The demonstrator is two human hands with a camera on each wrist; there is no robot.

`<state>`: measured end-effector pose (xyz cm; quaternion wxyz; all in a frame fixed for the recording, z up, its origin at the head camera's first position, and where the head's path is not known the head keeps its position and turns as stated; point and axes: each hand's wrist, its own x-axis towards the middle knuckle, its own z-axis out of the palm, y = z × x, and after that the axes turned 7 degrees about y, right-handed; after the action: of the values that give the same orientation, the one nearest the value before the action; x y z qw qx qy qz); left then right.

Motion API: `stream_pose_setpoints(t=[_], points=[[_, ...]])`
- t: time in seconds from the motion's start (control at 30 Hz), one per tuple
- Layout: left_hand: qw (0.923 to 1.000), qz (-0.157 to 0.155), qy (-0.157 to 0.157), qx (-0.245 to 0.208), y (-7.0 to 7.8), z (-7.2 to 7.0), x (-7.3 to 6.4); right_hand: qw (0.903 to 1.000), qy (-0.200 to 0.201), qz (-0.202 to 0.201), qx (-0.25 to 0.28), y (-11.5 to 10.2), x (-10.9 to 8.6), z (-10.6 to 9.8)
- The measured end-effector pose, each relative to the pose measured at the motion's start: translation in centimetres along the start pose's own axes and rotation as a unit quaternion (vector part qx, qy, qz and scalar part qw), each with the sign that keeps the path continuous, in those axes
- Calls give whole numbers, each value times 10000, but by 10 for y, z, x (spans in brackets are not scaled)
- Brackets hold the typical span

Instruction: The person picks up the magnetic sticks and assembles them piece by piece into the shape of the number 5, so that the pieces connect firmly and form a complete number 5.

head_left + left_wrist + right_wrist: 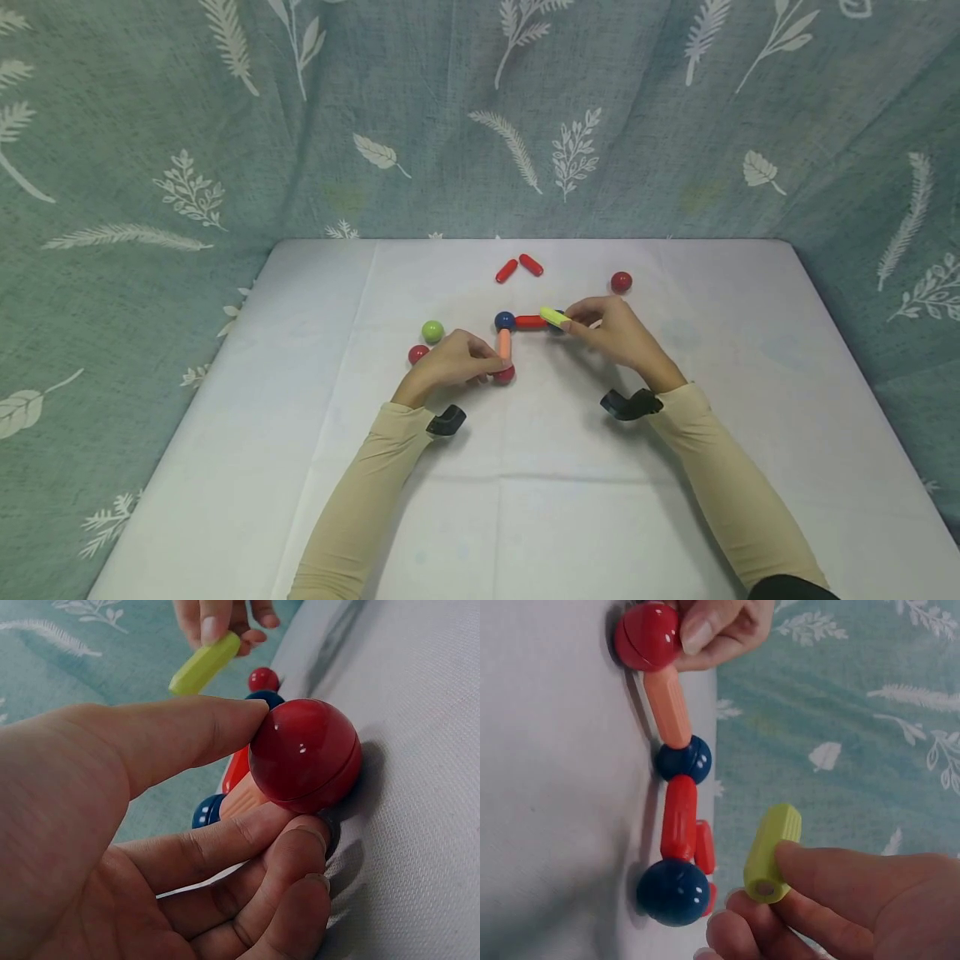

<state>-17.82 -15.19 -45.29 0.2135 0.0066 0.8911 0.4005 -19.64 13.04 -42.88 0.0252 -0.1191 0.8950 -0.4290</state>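
My left hand pinches a red ball between thumb and fingers, low over the white cloth. A peach rod joins that ball to a blue ball. From there a red rod runs on to a second blue ball, so the pieces form an L. My right hand pinches a yellow-green rod between thumb and fingers. That rod is held up near the second blue ball, which it partly hides in the head view; the right wrist view shows them apart.
Two loose red rods lie at the back of the white-covered table. Behind my right hand sits a red ball. A green ball and another red ball are beside my left hand. A patterned curtain hangs behind.
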Motion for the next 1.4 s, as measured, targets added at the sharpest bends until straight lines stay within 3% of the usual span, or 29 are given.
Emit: stream_pose_setpoints(t=[0.4, 0.73, 1.07, 1.4], points=[[10000, 54, 0, -50, 0, 1, 0, 9993, -378, -56, 29, 4, -11, 9], [10000, 34, 9, -57, 0, 2, 1, 9976, -438, -544, 21, 9, -17, 18], [9999, -144, 71, -5, 3, 2, 0, 9971, -684, -336, -54, 9, -20, 26], [9999, -105, 77, -49, 2, 2, 0, 9953, -853, -454, -93, 14, -19, 30]])
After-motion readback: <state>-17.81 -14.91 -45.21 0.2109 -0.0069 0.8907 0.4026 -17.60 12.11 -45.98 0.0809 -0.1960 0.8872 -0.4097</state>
